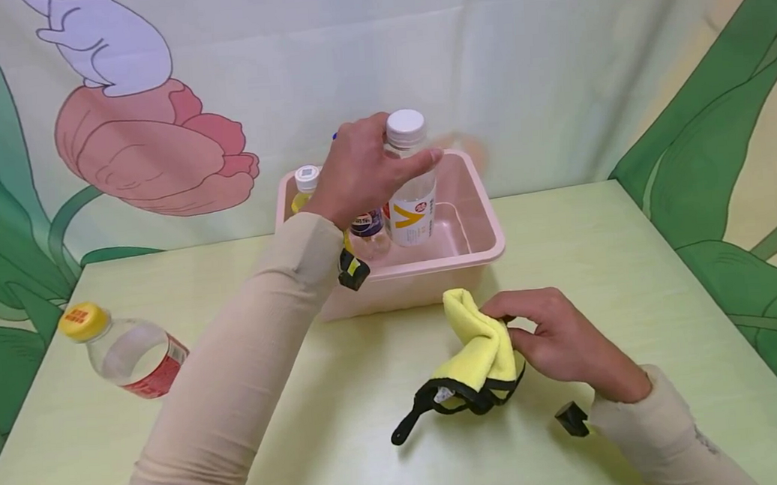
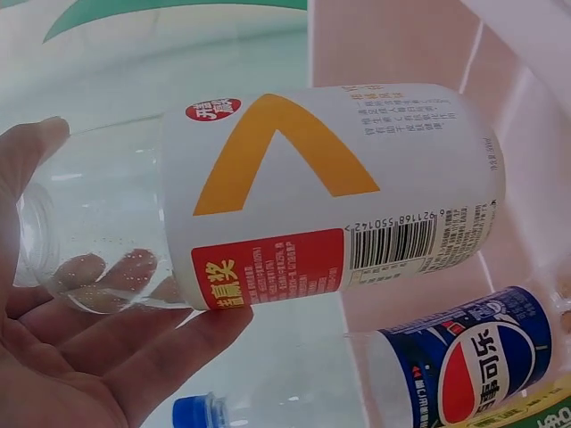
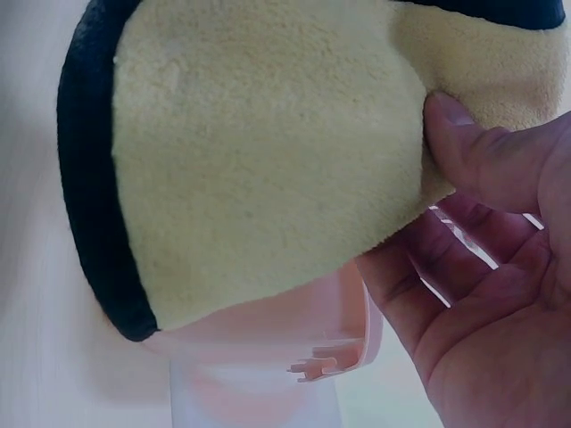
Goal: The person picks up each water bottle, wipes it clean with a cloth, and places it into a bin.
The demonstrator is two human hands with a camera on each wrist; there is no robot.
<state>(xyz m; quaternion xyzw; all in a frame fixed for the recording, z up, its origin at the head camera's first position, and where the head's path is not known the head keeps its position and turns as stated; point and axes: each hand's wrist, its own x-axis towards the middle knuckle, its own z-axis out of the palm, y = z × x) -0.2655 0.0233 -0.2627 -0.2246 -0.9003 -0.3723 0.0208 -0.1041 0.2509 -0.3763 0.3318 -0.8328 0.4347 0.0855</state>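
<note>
Yellow cloth (image 1: 480,345) was pinched in the right hand (image 1: 560,336), while the left hand (image 1: 366,165) gripped a white-capped bottle (image 1: 414,214), upright beside a Pepsi (image 2: 486,357) in the bin (image 1: 419,289).

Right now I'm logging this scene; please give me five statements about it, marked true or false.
1. The right hand pinches a black-edged yellow cloth. True.
2. The left hand grips a clear plastic bottle. True.
3. That bottle is topped in red. False: its cap is white.
4. A Pepsi bottle is in the pink bin. True.
5. Every bottle is inside the bin. False: a yellow-capped bottle is on the tabletop.
</note>
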